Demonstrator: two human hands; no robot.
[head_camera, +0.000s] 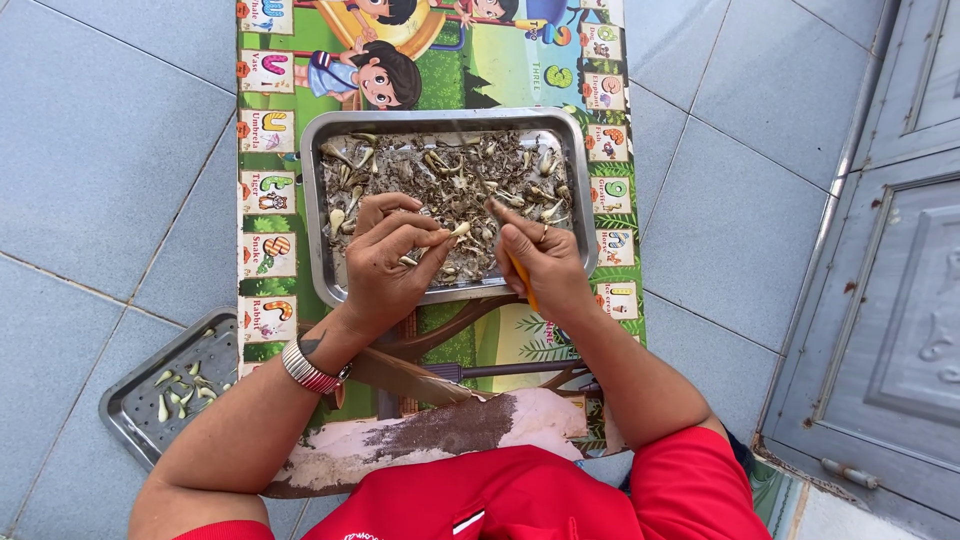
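Pale garlic clove (459, 229) pinched in left hand (385, 262) fingertips, above near half of steel tray (318, 215). Right hand (540, 258) just beside at 3 o'clock, fist closed round orange-handled tool (524, 283), thumb toward clove. Tray full of cloves and papery skins (450, 180), on picture-alphabet table (262, 190). Smaller tray (125, 405) with few peeled cloves on floor tiles, 8 o'clock. Silver bracelet (310, 370) on left wrist.
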